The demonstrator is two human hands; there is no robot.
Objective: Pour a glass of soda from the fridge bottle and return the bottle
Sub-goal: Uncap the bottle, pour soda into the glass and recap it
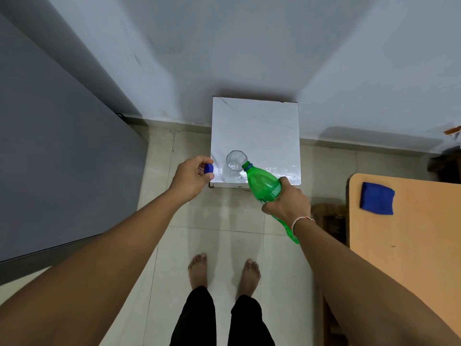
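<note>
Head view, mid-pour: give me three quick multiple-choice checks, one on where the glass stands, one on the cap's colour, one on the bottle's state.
1. Where does the glass stand?
A. on the wooden table
B. on the white stand, near its front edge
C. on the floor

2. What colour is the cap?
A. blue
B. green
C. white

3. What state is the green bottle in?
A. capped and upright
B. lying on the stand
C. uncapped, tilted with its mouth at the glass rim

Answers:
1 B, the glass sits on the white top, close to the near edge.
2 A, the left hand pinches a blue cap.
3 C, the right hand holds the bottle slanted, its open neck at the rim.
</note>
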